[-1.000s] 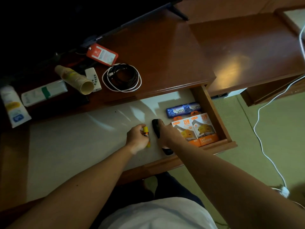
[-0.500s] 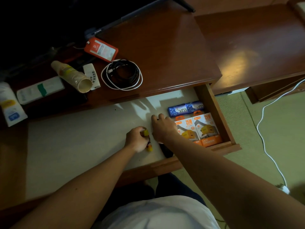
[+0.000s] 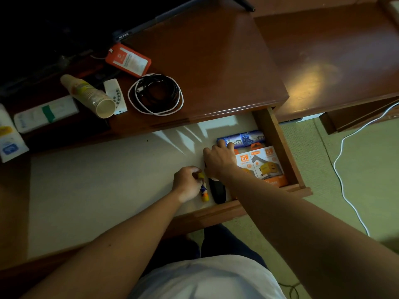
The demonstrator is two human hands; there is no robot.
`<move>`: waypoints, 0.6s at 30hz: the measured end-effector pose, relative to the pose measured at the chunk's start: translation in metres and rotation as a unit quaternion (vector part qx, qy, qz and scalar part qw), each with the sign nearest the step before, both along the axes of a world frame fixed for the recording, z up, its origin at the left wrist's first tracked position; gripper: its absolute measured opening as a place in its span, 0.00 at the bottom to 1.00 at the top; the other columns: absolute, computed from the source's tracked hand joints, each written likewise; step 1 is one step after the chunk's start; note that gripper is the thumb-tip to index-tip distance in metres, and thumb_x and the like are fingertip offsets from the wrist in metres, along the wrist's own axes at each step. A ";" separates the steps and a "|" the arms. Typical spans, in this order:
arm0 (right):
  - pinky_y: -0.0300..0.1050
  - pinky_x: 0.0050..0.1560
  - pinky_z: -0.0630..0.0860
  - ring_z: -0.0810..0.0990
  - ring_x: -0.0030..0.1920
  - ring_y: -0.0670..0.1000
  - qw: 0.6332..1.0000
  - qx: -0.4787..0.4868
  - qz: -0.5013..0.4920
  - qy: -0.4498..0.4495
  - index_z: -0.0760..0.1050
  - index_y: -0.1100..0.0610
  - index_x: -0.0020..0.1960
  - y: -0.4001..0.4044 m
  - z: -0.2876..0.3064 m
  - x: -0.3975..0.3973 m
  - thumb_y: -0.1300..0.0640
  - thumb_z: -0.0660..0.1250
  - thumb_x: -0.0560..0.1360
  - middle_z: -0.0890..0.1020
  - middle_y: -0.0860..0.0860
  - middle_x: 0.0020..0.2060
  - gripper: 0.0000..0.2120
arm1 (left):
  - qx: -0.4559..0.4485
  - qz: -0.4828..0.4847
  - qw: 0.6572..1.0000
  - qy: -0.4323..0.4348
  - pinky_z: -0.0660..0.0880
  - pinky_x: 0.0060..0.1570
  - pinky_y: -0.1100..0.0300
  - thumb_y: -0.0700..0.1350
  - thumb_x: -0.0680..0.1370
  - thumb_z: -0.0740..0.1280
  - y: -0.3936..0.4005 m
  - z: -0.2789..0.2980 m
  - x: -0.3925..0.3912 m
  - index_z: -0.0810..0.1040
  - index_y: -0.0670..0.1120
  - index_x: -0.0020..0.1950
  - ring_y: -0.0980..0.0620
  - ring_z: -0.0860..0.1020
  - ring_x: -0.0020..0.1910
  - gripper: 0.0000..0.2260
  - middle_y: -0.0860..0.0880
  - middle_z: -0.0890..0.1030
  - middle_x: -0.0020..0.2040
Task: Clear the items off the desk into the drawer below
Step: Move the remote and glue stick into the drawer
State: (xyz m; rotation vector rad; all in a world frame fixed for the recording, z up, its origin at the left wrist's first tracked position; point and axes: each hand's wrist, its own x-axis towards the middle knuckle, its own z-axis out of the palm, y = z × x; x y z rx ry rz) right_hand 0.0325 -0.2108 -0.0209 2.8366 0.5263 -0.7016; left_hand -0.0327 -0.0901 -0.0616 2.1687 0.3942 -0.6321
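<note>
The open drawer (image 3: pixel 97 182) has a pale floor. At its right end lie a blue packet (image 3: pixel 249 138) and two orange charger boxes (image 3: pixel 264 167). My left hand (image 3: pixel 186 183) pinches the top of a small yellow tube (image 3: pixel 204 192) that rests on the drawer floor. Right beside it lies a black oblong object (image 3: pixel 217 190). My right hand (image 3: pixel 219 160) lies spread over its far end, fingertips touching the blue packet. On the desk (image 3: pixel 216 61) sit an orange card holder (image 3: pixel 128 59), coiled cables (image 3: pixel 155 94), stacked paper cups (image 3: pixel 88 94), a white remote (image 3: pixel 115 96), a white box (image 3: pixel 46 113) and a white tube (image 3: pixel 8 137).
A dark screen with its stand (image 3: pixel 183 9) fills the desk's back left. A lower wooden surface (image 3: pixel 334 61) adjoins on the right. A white cable (image 3: pixel 341 173) trails across the green floor. The drawer's right wall (image 3: pixel 278 147) stands next to the boxes.
My right hand has let go of the black object and slid forward over it, fingers spreading toward the blue packet. The left hand has stayed on the yellow tube.
</note>
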 end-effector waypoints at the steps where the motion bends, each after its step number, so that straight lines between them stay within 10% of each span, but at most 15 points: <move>1: 0.62 0.64 0.63 0.66 0.67 0.62 1.000 -0.001 0.006 -0.001 0.73 0.56 0.64 0.000 0.000 0.000 0.48 0.69 0.75 0.78 0.58 0.61 0.21 | -0.002 -0.001 1.000 -0.002 0.78 0.58 0.54 0.40 0.76 0.70 -0.001 -0.001 0.001 0.84 0.48 0.56 0.49 0.81 0.56 0.10 0.49 0.84 0.54; 18: 0.67 0.66 0.62 0.64 0.71 0.63 0.999 -0.014 0.028 0.015 0.73 0.54 0.67 -0.009 0.002 0.002 0.53 0.66 0.78 0.77 0.58 0.64 0.18 | -0.011 -0.003 1.000 0.008 0.79 0.53 0.57 0.40 0.75 0.71 -0.015 -0.012 -0.004 0.84 0.50 0.49 0.53 0.82 0.49 0.06 0.53 0.85 0.46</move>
